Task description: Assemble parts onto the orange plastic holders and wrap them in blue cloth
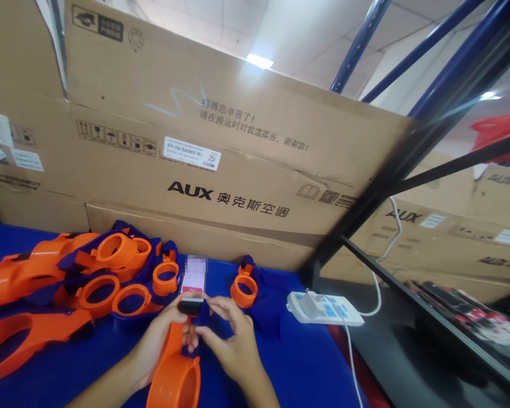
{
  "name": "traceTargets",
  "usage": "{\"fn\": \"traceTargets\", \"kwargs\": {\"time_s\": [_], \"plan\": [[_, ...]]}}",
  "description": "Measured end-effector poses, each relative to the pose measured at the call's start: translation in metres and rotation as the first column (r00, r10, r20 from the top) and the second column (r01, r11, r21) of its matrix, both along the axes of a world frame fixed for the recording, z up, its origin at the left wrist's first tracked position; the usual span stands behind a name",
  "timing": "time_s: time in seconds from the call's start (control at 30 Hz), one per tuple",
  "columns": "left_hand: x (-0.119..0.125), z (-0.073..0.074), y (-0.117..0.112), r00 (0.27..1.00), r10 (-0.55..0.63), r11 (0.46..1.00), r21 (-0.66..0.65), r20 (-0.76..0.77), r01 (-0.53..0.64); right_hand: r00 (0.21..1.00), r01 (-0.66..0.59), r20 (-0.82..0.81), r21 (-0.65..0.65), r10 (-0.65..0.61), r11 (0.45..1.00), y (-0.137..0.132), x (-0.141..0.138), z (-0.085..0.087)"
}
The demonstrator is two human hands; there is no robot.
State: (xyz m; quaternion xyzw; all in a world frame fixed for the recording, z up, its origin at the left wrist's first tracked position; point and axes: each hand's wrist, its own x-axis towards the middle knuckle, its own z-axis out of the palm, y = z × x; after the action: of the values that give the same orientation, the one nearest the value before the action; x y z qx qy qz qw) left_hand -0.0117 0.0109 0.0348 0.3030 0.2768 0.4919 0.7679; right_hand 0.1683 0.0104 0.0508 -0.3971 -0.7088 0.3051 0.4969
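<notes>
An orange tape dispenser is gripped in my left hand, its ring hanging toward me and its black-edged head pointing away. My left fingers wrap round behind its neck and are partly hidden. At that head, my right hand pinches a small dark blue piece, which looks like cloth or film, between thumb and fingers. Just beyond both hands lies a phone with a lit screen. A smaller orange tape dispenser rests to the right of the phone, beside dark blue cloth.
Several more orange dispensers are heaped on the left of the blue table. A white power strip with cords sits at its right edge. Large cardboard boxes stand behind, beside a metal rack frame.
</notes>
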Motion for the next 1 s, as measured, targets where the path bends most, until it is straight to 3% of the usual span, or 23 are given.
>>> {"fn": "traceTargets", "kwargs": {"time_s": [0.27,0.47,0.57,0.7,0.87,1.0], "plan": [[0.001,0.005,-0.005,0.972,0.128,0.984,0.146,-0.195,-0.101,0.985,-0.167,-0.047,-0.067,0.164,0.984,0.0,-0.001,0.005],[0.0,-0.002,-0.008,0.997,-0.038,0.978,0.203,-0.068,0.051,0.97,-0.243,-0.019,-0.079,0.242,0.967,0.0,0.005,0.015],[-0.001,-0.002,-0.012,0.992,-0.116,0.97,0.21,-0.043,0.123,0.94,-0.339,0.016,-0.098,0.342,0.936,-0.001,0.005,0.02],[-0.004,-0.001,-0.015,0.978,-0.204,0.933,0.296,-0.035,0.205,0.903,-0.428,-0.084,-0.144,0.42,0.892,0.0,0.004,0.017],[-0.007,-0.008,-0.012,0.967,-0.07,0.878,0.444,-0.245,0.176,0.935,-0.305,-0.226,-0.128,0.272,0.944,0.005,0.004,0.004],[-0.005,-0.018,-0.007,0.927,0.069,0.864,0.487,-0.37,0.13,0.952,-0.251,-0.211,-0.131,0.22,0.959,0.009,0.005,-0.006]]}}
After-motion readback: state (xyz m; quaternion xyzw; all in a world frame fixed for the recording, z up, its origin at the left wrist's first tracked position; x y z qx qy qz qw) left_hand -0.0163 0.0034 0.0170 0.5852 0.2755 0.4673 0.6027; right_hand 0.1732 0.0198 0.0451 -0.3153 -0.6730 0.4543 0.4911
